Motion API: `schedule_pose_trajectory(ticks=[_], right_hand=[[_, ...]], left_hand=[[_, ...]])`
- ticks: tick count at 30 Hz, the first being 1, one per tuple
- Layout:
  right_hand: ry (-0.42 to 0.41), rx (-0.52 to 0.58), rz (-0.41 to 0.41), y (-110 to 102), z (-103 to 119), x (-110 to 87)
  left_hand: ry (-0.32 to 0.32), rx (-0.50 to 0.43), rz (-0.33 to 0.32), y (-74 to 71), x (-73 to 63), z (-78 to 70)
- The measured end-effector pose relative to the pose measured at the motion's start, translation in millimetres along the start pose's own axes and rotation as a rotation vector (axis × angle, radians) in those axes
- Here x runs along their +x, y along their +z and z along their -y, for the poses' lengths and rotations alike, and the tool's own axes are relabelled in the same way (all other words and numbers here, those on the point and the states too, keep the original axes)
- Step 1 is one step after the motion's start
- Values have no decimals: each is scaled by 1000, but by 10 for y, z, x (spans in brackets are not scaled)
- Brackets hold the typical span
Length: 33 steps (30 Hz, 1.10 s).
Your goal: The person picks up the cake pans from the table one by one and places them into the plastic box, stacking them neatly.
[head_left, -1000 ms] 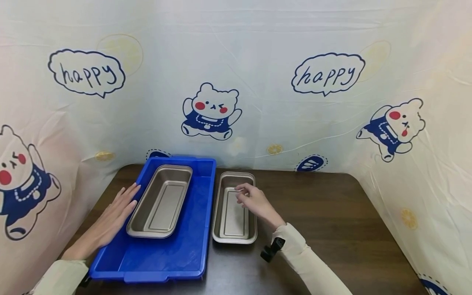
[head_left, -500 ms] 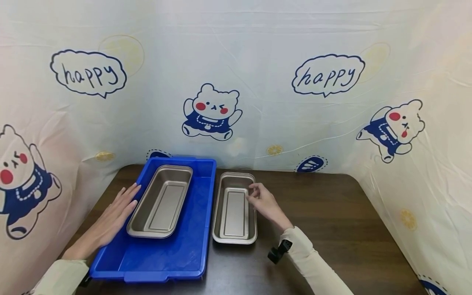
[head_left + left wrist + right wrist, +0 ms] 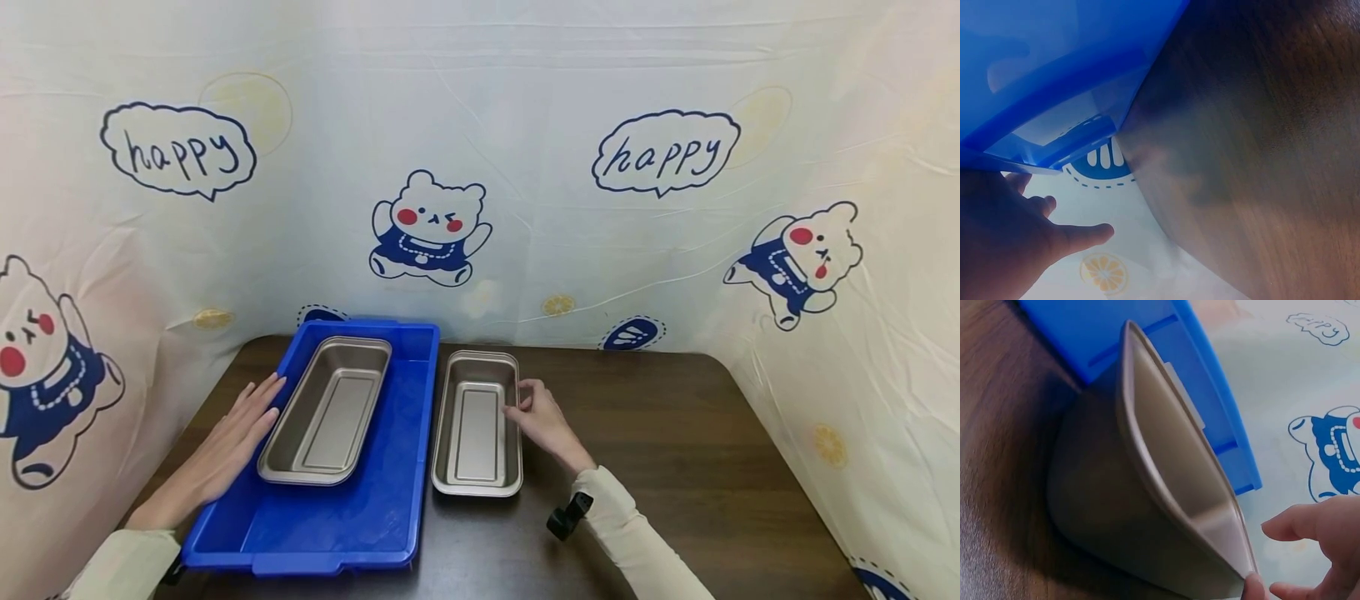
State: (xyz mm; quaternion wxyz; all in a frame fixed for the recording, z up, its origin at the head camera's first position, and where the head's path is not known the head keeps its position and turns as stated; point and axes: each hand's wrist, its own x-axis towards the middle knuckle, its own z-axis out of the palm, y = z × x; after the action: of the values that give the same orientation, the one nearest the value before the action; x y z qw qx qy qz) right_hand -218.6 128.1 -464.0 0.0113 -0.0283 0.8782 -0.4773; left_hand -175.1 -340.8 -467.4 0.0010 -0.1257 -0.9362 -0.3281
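In the head view, one metal loaf pan [image 3: 333, 417] lies slanted inside a blue plastic tray [image 3: 330, 529]. A second loaf pan [image 3: 480, 433] stands on the table just right of the tray. The left hand [image 3: 228, 442] rests along the tray's left side with its fingers extended. The right hand [image 3: 543, 417] is at the right rim of the second pan, thumb over the inner side and fingers outside. From the right wrist, a fingertip [image 3: 1254, 587] meets the pan's rim [image 3: 1154, 475], while another digit stands apart from it.
A dark wooden table [image 3: 660, 450] extends right of the pans. Behind it and at both sides hangs a pale cloth [image 3: 540, 125] printed with bears and the word "happy". The right wrist carries a black strap device [image 3: 570, 515].
The right hand has shifted right and slightly down, from above the second pan's inside to its right rim. Both pans, the tray and the left hand stay where they were.
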Motion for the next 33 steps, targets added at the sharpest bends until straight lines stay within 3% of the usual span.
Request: schedule_pose_trajectory(ticks=[8, 18, 33], right_hand=[[44, -35, 16, 20, -125, 14], [69, -1, 71, 80, -251, 11], [-12, 47, 71, 185, -295, 1]], left_hand=[[2, 0, -2, 5, -1, 10], [-7, 1, 1, 9, -1, 3], [-1, -1, -6, 4, -9, -2]])
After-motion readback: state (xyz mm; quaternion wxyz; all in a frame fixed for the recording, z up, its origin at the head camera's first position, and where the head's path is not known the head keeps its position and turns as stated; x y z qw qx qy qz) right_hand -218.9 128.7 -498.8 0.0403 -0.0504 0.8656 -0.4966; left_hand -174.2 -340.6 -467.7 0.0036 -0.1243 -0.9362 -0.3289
